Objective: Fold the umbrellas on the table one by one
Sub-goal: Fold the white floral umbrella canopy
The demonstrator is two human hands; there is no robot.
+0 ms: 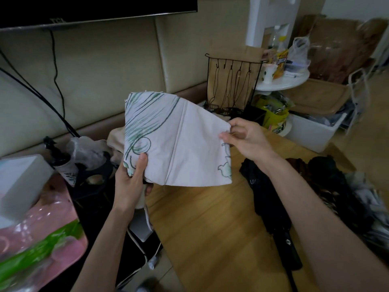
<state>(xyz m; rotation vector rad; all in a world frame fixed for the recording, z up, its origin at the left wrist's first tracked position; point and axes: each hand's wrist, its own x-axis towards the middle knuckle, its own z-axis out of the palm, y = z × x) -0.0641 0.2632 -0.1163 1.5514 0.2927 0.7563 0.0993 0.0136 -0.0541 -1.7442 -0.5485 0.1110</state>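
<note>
Above the near edge of the bench [210,239], as the head view shows it, both hands hold up one white umbrella [179,140] with a green line print.

1. Left hand [132,175]: clamped on the lower left corner of the canopy. The thumb lies on top of the fabric and the fingers curl underneath. What the fingers enclose below the fabric is hidden.
2. Right hand [246,142]: pinches the right edge of the canopy between thumb and forefinger. The other fingers are loosely curled behind.
3. White umbrella: the canopy is stretched flat between the two hands, clear of the bench, with one straight crease running down its middle.
4. Black umbrella [271,207]: lies collapsed on the bench, below and just right of the right hand, partly under the right forearm, handle toward the camera.
5. Dark heap [336,186]: lies on the bench further right of the right hand. Its make-up cannot be told.
6. Left of the left hand: a pink bag [42,239] and a white box [19,182].
7. Beyond the right hand: a black wire rack [231,85] and a round white stand [284,83] carrying packets.
</note>
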